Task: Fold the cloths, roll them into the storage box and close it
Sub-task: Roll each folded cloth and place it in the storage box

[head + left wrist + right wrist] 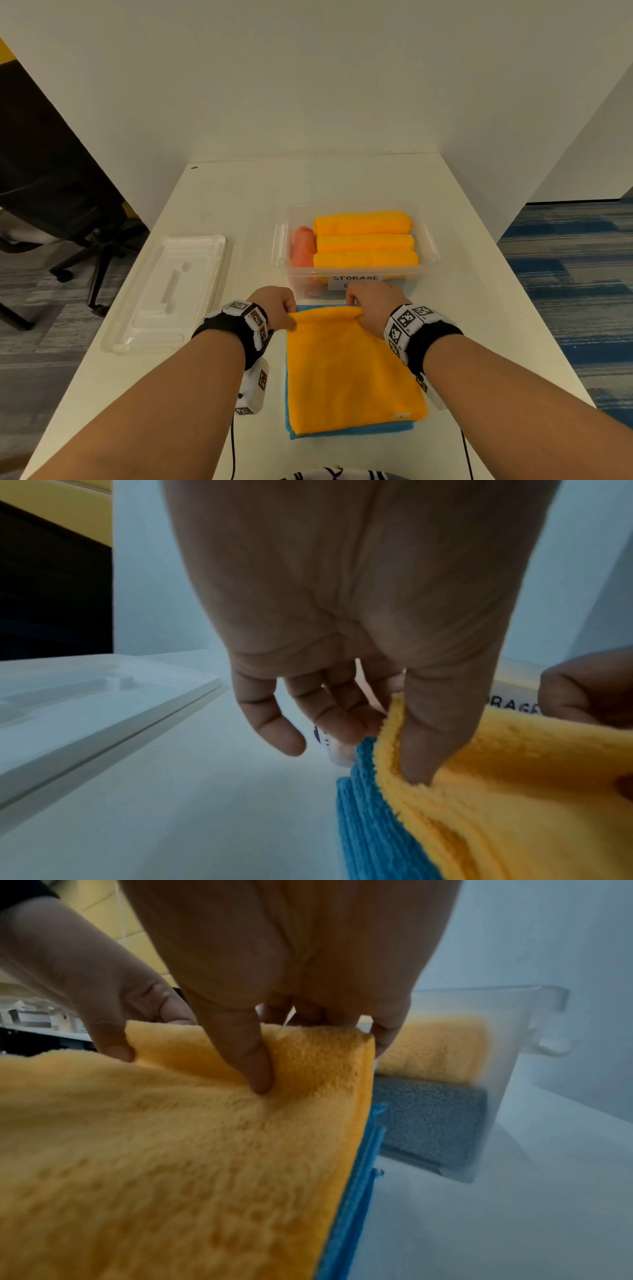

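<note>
yellow cloth point(352, 370): fuzzy, folded flat into a tall rectangle, lying near the front edge of the table point(239, 192), just in front of the box. Far edge lifted and curled over toward the person; small white tag at its near right corner.
blue cloth point(349, 432): folded, flat under the yellow one, only a strip showing along the left and near edges.
left hand point(275, 306): pinches the far left corner of the yellow cloth, thumb point(421, 750) on top, fingers curled behind the edge.
right hand point(371, 305): pinches the far right corner the same way, thumb point(246, 1064) pressed into the pile, fingers behind the fold.
hands: apart, 1 at each far corner, both clamped on the yellow cloth.
box point(287, 246): clear plastic, open, right of the table's centre, paper label on the near wall reading "STORAGE", lower line hidden by the right hand.
box contents: 3 yellow rolls point(364, 241) side by side on top, lying left to right; 1 pink roll point(303, 248) at the left end, turned front to back; a grey cloth point(431, 1118) under the yellow, seen through the wall in the right wrist view.
lid point(168, 291): clear, lying flat near the left edge of the table, well apart from the box.
</note>
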`<action>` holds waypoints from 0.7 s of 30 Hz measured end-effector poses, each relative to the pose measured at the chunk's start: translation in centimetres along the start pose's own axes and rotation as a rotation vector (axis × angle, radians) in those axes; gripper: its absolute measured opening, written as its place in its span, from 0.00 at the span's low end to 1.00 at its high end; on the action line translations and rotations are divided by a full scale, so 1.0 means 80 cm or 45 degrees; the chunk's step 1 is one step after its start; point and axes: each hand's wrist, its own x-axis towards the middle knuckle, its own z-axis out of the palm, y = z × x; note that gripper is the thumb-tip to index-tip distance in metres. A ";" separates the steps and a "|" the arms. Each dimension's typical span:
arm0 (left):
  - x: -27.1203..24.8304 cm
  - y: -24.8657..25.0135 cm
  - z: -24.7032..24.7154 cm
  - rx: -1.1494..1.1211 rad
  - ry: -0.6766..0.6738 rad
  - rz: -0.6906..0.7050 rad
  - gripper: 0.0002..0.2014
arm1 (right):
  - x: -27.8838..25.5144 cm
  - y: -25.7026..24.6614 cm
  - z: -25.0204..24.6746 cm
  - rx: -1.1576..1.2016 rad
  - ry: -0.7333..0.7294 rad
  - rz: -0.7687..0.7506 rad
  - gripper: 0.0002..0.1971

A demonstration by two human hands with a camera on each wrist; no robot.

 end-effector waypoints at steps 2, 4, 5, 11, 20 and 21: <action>-0.002 -0.001 0.002 0.042 -0.064 0.073 0.13 | -0.001 0.001 0.001 -0.039 -0.049 -0.045 0.17; -0.003 0.001 0.005 0.138 -0.154 0.142 0.10 | -0.005 0.001 0.002 -0.089 -0.153 -0.062 0.16; -0.005 0.003 0.006 0.168 -0.200 0.164 0.10 | -0.007 0.002 0.005 -0.104 -0.187 -0.074 0.13; -0.008 0.014 0.007 0.118 -0.232 0.100 0.12 | -0.009 0.010 0.007 0.007 -0.270 -0.025 0.09; -0.008 0.026 0.013 0.173 -0.177 0.245 0.22 | -0.011 0.000 0.006 -0.088 -0.165 -0.095 0.12; -0.009 0.027 0.012 0.151 -0.129 0.240 0.21 | -0.011 -0.001 0.003 -0.103 -0.137 -0.119 0.12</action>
